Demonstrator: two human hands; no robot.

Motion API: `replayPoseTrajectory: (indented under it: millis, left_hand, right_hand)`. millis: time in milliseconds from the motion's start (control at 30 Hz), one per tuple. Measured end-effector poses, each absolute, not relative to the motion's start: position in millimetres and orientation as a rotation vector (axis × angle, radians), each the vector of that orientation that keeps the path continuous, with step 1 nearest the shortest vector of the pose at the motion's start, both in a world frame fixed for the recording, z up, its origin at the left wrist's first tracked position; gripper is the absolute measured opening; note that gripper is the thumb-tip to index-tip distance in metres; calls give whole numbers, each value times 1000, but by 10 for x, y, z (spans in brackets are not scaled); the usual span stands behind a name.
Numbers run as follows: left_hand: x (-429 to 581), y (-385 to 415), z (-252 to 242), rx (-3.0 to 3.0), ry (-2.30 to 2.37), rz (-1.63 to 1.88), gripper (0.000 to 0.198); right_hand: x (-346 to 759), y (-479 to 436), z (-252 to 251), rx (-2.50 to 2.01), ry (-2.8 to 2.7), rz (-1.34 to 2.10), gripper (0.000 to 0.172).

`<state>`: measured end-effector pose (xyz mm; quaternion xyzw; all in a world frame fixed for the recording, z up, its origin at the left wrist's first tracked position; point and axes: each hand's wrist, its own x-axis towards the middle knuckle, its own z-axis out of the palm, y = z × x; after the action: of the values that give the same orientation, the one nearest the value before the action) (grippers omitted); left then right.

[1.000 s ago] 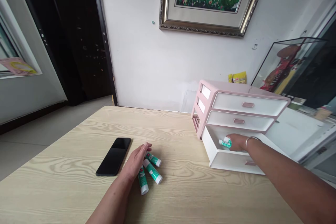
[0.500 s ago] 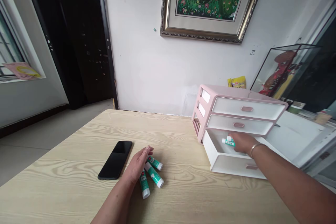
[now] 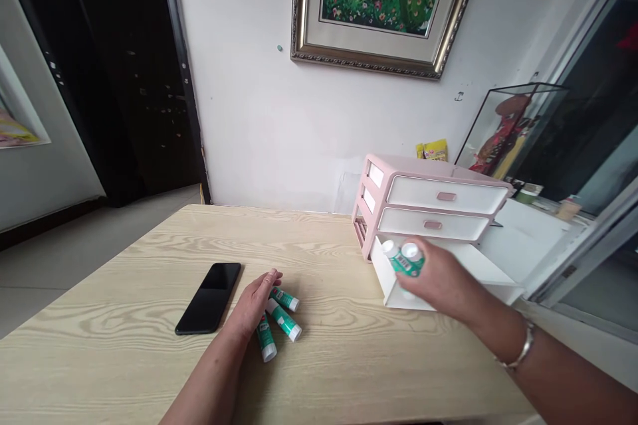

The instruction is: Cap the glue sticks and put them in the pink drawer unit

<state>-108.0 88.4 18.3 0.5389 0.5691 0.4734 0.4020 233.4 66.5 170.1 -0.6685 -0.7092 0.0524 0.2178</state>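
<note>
My right hand (image 3: 438, 279) is closed around two green-and-white glue sticks (image 3: 405, 261), their white ends facing me, just over the front of a pulled-out white drawer (image 3: 383, 272). On the wooden table my left hand (image 3: 256, 302) rests on its edge, fingers fairly straight, against three more glue sticks (image 3: 285, 320). These lie fanned out to its right, and their far ends are partly hidden by the hand. A black phone (image 3: 208, 299) lies flat to the left of my left hand.
The pink drawer cabinet (image 3: 438, 169) stands at the table's back right, its two upper drawers shut. Behind it are a yellow packet (image 3: 435, 150) and a glass case (image 3: 503, 126). A framed picture (image 3: 369, 56) hangs on the wall.
My right hand has come up out of the drawer toward me, bringing the two glue sticks along. The left hand stays beside the three on the table. The view has shifted slightly right.
</note>
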Motion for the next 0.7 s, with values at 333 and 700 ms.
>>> replayPoseTrajectory:
  millis: [333,700]
  left_hand:
    - [-1055,866,192,1425,1440,1195,68]
    - [-1055,870,223,1486,1482,1140,67]
  right_hand:
    - [1173,920,616,-1851,-1611,1168,35]
    - [895,1054,321,-1912,-1592,1228,36]
